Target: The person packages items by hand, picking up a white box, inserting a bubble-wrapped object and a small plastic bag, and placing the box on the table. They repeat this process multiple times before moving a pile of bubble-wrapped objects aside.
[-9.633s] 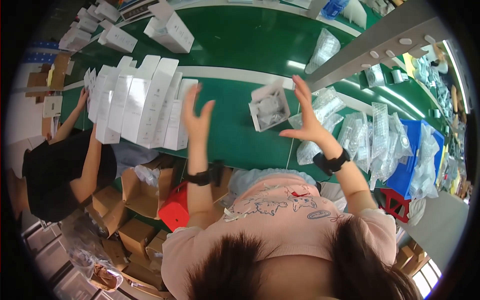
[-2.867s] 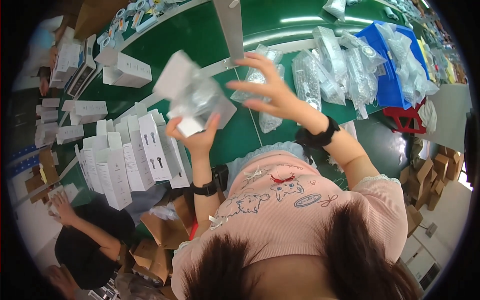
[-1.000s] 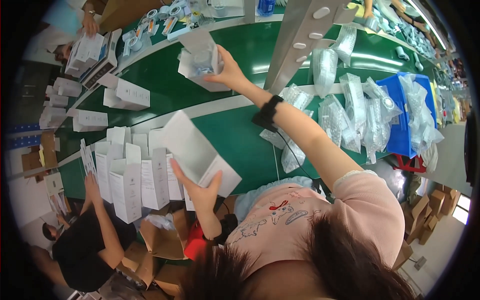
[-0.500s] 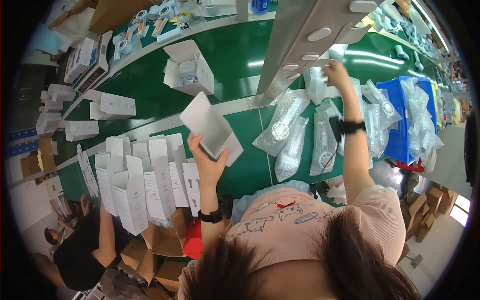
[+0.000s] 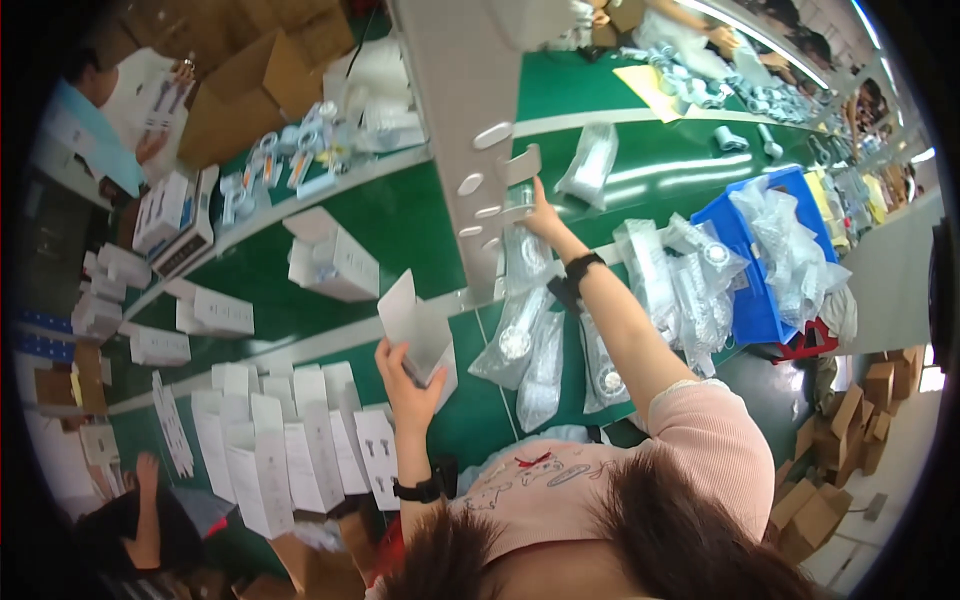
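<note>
My left hand grips a white open-topped box from its near side, thumb and fingers on its walls. The box is tilted, with one flap standing up. My right arm stretches forward, and my right hand is at the grey metal post, beside a small bracket. Its fingers are partly hidden there, and I cannot make out whether they hold anything. Just below that hand lies a bubble-wrap bag. Nearer me are more bubble-wrapped pieces, one showing a round white shower head.
Upright white boxes stand in rows at left. Another open white box, with something inside, stands beyond my left hand. A blue crate of bubble-wrapped pieces is at right. A single wrapped piece lies past the post. Another person's arm shows at lower left.
The view has turned, shifting the post and crate leftward. My right hand has moved closer to the post's bracket. My left hand still holds the box, now tilted less.
</note>
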Motion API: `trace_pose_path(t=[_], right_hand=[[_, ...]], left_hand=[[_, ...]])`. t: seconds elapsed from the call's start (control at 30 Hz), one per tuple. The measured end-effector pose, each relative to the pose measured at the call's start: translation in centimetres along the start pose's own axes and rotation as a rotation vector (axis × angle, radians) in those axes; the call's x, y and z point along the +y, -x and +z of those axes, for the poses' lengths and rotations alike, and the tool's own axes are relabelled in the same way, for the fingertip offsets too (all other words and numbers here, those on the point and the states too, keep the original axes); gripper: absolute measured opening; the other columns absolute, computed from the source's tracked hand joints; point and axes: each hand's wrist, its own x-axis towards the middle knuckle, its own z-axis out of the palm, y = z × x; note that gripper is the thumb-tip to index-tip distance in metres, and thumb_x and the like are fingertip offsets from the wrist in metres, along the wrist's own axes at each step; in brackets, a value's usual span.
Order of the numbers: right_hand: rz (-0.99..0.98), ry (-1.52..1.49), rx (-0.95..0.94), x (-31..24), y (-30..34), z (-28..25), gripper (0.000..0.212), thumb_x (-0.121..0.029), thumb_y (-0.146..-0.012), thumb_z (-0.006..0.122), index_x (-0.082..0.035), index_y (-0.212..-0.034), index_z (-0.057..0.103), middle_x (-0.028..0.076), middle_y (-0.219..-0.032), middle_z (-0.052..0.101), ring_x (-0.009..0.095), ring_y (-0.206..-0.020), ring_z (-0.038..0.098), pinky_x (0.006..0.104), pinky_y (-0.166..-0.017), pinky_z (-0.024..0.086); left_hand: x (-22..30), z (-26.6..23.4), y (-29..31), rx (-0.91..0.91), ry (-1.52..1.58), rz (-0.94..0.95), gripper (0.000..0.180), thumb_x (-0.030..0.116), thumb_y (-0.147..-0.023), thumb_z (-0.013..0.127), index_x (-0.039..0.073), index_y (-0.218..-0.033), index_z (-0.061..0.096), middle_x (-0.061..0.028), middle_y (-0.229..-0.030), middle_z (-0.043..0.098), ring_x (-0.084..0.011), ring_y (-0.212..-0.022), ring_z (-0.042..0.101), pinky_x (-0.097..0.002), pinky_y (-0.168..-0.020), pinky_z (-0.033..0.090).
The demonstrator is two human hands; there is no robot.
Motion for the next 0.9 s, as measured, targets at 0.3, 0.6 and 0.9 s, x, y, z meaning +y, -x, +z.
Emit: trace_pose_path(t=[0.3,0.6,0.9], right_hand=[[-0.056,-1.474,-0.144,-14.4,18.6,-6.0,0.064,-0.008,-0.070,0.058,-0.009,-0.126,0.028,0.010,-0.108,0.047,0.019,-0.099,0.049,0.0328,-0.085,0.041],[-0.773,-0.512,0.550,-14.2,23.1,5.6,0.060,-0.009,-0.070,0.066,-0.008,-0.120,0.032,0.014,-0.114,0.039,0.026,-0.105,0.042,0.0362,-0.089,0.036],[-0.946,0.253,0.046,-11.6,26.2,1.7,0.049,-0.012,-0.069,0.066,-0.010,-0.113,0.047,0.018,-0.124,0.035,0.038,-0.115,0.037,0.0428,-0.095,0.032]], left_hand=[[-1.3,1.4,3.2,0.171,0.300,-0.115,0.071,0.009,-0.056,0.078,0.005,-0.104,0.025,-0.0231,-0.125,0.035,-0.0353,-0.111,0.041,-0.0421,-0.093,0.033],[0.9,2.3,4.4,0.263,0.111,-0.294,0.073,0.010,-0.056,0.080,0.007,-0.102,0.022,-0.0277,-0.125,0.030,-0.0349,-0.109,0.042,-0.0427,-0.090,0.035],[-0.2,3.6,5.9,0.262,0.425,0.017,0.074,0.003,-0.058,0.078,0.010,-0.101,0.018,-0.0230,-0.126,0.027,-0.0308,-0.112,0.038,-0.0395,-0.094,0.034]])
